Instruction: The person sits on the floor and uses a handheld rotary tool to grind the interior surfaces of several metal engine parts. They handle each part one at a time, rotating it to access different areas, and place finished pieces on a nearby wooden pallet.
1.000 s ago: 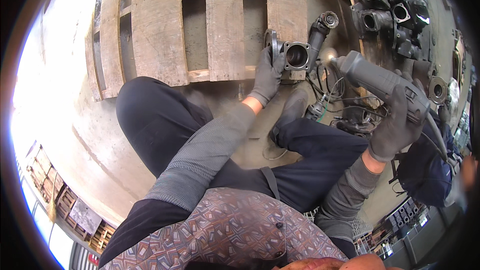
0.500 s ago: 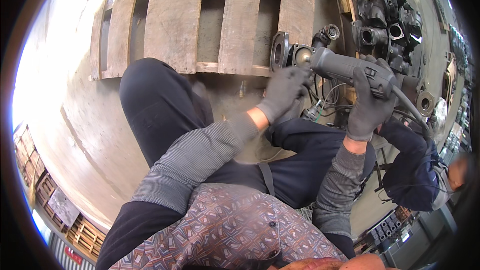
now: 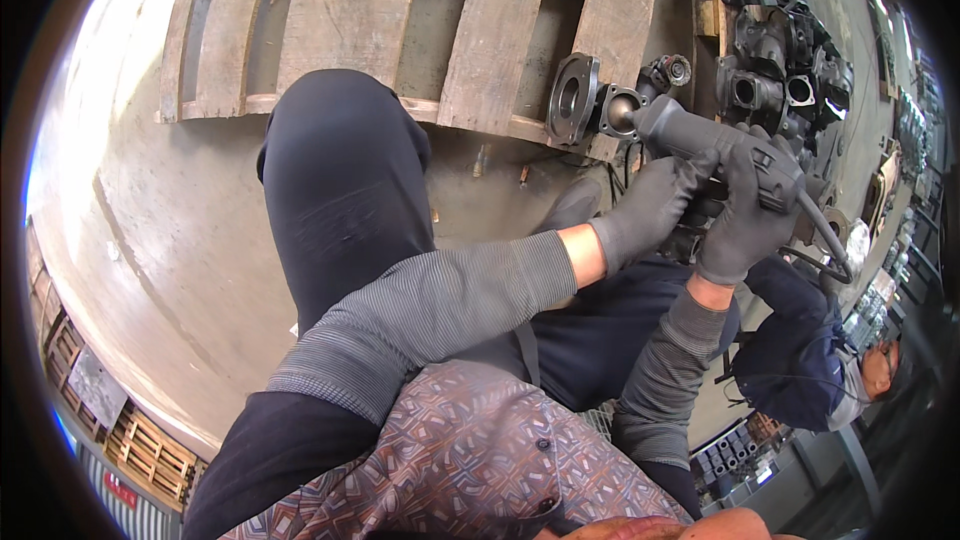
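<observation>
A dark grey corded die grinder (image 3: 705,140) reaches across from the right, its round tip at the mouth of a metal casting. My right hand (image 3: 745,215), in a dark grey glove, is wrapped round the grinder's rear body near the cord. Against the underside of the same body, my left hand (image 3: 650,205), gloved alike, has its fingers closed; part of its grip is hidden. The flanged casting (image 3: 573,100) rests at the near right corner of a wooden pallet (image 3: 345,25), with a wide ring flange on the left and a squarer flange facing the tip.
Several dark metal castings (image 3: 760,40) are heaped at the far right. A co-worker in dark blue clothing (image 3: 795,370) is close on my right. The grinder's cord (image 3: 825,235) loops down beside my right hand. My bent knee (image 3: 345,160) stands at the pallet's near edge.
My left hand has moved right, from beside the casting's opening to the grinder's body. My right hand keeps its hold. The whole view has shifted slightly.
</observation>
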A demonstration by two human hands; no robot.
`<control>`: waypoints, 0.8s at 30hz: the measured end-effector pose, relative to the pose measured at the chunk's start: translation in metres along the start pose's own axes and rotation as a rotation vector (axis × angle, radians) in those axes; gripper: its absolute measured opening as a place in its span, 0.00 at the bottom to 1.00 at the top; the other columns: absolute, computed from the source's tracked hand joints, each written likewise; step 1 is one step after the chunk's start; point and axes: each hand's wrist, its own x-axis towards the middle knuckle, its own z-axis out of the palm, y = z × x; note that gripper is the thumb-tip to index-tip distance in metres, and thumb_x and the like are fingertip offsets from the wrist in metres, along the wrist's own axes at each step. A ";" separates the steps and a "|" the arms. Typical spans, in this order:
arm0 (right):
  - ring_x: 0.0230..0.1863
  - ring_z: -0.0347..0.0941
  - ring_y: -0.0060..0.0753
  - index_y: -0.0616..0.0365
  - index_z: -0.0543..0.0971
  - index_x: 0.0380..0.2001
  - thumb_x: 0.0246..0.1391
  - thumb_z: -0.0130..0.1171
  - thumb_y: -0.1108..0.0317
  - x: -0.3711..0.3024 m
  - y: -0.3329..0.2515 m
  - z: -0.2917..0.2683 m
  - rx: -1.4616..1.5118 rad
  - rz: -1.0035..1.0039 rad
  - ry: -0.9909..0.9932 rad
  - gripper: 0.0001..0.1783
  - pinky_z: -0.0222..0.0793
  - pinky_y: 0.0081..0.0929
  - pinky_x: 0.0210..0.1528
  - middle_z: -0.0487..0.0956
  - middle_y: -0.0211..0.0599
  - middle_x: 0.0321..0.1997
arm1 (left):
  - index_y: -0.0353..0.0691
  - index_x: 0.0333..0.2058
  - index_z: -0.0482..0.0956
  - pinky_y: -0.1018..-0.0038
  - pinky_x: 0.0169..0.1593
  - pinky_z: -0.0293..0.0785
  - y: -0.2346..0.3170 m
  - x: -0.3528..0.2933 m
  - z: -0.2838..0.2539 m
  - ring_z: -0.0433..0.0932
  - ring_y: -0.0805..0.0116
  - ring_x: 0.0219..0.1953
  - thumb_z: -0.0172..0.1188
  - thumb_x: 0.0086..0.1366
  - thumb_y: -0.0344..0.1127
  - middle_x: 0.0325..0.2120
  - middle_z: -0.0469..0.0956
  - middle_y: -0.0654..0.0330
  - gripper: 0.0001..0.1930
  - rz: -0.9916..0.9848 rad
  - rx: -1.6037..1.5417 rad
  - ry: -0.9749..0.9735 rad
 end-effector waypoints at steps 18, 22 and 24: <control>0.58 0.80 0.48 0.75 0.73 0.57 0.57 0.68 0.81 0.001 0.002 0.000 -0.113 -0.074 -0.007 0.25 0.79 0.42 0.62 0.80 0.57 0.58 | 0.34 0.47 0.77 0.72 0.49 0.79 -0.036 0.018 0.000 0.79 0.77 0.44 0.58 0.76 0.54 0.42 0.82 0.63 0.24 0.063 -0.365 0.029; 0.58 0.81 0.51 0.77 0.69 0.60 0.55 0.68 0.83 0.003 0.003 -0.002 -0.093 -0.067 -0.001 0.31 0.80 0.44 0.62 0.79 0.61 0.57 | 0.33 0.57 0.75 0.75 0.56 0.76 -0.038 0.018 0.002 0.77 0.80 0.49 0.52 0.78 0.57 0.47 0.81 0.65 0.29 0.071 -0.188 0.053; 0.58 0.80 0.51 0.77 0.69 0.60 0.55 0.68 0.82 0.004 0.003 -0.002 -0.076 -0.093 -0.007 0.31 0.80 0.44 0.62 0.79 0.62 0.58 | 0.33 0.57 0.75 0.76 0.55 0.76 -0.040 0.022 0.002 0.77 0.80 0.48 0.52 0.79 0.55 0.47 0.80 0.66 0.27 0.052 -0.354 0.031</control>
